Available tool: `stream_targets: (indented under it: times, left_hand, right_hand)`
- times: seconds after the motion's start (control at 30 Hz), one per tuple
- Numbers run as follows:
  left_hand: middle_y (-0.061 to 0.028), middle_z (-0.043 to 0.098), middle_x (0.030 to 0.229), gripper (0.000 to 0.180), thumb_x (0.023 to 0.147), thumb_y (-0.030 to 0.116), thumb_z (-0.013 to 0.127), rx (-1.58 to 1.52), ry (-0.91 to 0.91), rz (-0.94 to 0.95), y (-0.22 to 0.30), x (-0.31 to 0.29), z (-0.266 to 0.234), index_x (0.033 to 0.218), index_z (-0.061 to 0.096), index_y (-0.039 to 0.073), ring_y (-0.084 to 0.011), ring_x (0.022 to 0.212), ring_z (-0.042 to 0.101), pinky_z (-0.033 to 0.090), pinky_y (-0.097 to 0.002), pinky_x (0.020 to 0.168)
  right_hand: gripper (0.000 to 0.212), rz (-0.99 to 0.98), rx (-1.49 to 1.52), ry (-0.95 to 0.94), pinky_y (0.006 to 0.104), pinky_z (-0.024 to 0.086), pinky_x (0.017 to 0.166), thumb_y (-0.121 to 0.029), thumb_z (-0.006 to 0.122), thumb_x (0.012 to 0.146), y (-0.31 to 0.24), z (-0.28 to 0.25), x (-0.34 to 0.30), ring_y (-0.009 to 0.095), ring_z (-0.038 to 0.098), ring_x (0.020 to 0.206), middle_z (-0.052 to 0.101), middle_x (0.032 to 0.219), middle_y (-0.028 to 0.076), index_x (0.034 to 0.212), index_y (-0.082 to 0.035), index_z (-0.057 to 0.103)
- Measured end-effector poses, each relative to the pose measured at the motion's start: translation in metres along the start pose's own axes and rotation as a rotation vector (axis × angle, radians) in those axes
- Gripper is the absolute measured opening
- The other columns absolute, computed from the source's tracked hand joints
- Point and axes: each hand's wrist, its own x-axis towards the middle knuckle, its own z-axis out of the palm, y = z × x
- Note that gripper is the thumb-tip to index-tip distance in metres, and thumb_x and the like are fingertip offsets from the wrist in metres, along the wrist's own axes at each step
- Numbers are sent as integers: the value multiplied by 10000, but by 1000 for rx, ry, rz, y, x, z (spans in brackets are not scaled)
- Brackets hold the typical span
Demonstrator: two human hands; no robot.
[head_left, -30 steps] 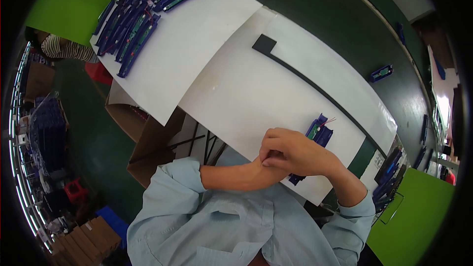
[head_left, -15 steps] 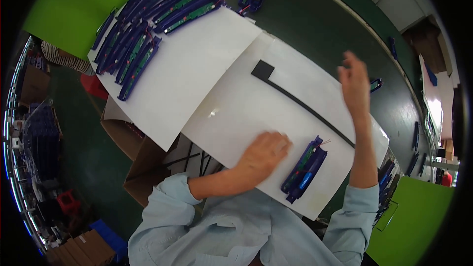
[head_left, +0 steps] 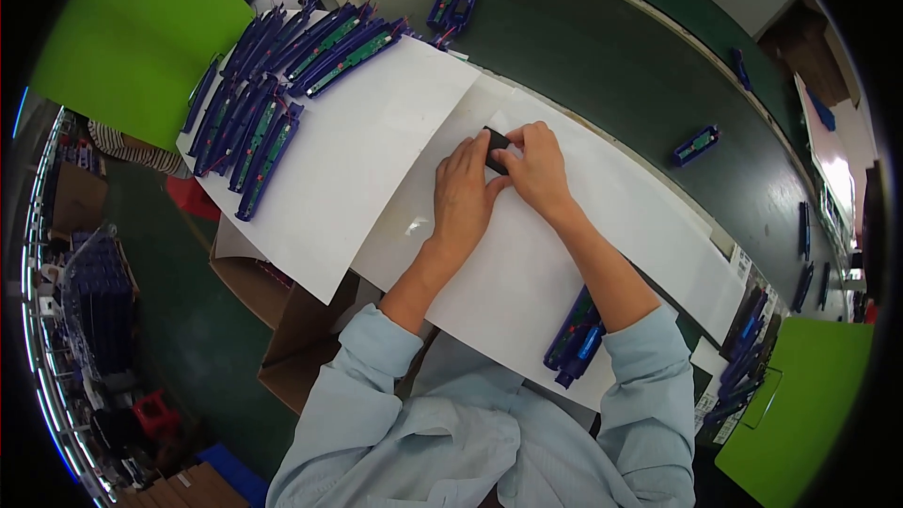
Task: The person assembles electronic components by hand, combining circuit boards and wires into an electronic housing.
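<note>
Both my hands meet over a small black square piece (head_left: pixel 496 150) lying on the white work surface. My left hand (head_left: pixel 461 190) is at its left edge, with the fingers close together and the thumb reaching toward my right hand. From the right, my right hand (head_left: pixel 536 169) pinches the piece between thumb and fingers. Most of a long thin black strip is hidden under my right forearm. Nearer to me lies an opened blue plastic housing (head_left: pixel 574 337) with a green circuit board and a bright blue cylinder, partly covered by my right arm.
Many similar blue housings (head_left: pixel 268 103) with green boards lie in rows on a white sheet (head_left: pixel 376 141) at the left. Beyond runs a dark green conveyor belt (head_left: pixel 583 56) carrying another housing (head_left: pixel 696 146). Green panels (head_left: pixel 790 404) stand at both sides; a cardboard box (head_left: pixel 301 339) sits below.
My right hand has come in from the far right and my left hand has moved forward; both are now at the black square piece. The view has shifted slightly.
</note>
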Motion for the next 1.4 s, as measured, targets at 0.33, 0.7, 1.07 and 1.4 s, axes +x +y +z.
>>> stream_targets:
  times: [0.33, 0.7, 1.07, 1.4]
  left_hand:
    - [-137, 693, 1176, 445, 792, -29, 793, -62, 119, 220, 28, -42, -36, 1219, 683, 28, -373, 1075, 636, 482, -457, 978]
    - [-7, 526, 1254, 453, 781, 406, 858, -87, -427, 514, 125, -190, -27, 1204, 761, 278, -199, 1217, 463, 266, -484, 1193]
    - [6, 506, 1224, 427, 774, 374, 873, -48, -429, 484, 128, -190, -27, 1172, 748, 279, -164, 1216, 478, 281, -486, 1196]
    - [4, 509, 1213, 429, 775, 379, 870, -47, -425, 483, 129, -191, -26, 1176, 749, 285, -163, 1218, 474, 268, -483, 1203]
  right_hand:
    - [148, 175, 370, -15, 315, 522, 863, -126, 741, 946, -38, -147, -105, 178, 617, 954, 613, 1063, 71, 1045, -26, 696]
    - [115, 432, 361, -79, 305, 501, 899, -75, 722, 954, -11, -171, -260, 171, 588, 981, 541, 1052, 60, 1057, -27, 701]
    - [105, 426, 290, -118, 294, 484, 827, -71, 732, 951, -8, -167, -263, 158, 561, 912, 524, 1035, 48, 1032, -16, 696]
    - [238, 221, 14, 30, 348, 515, 772, -53, 811, 857, -12, -152, -267, 237, 602, 878, 556, 1005, 104, 1056, -17, 684]
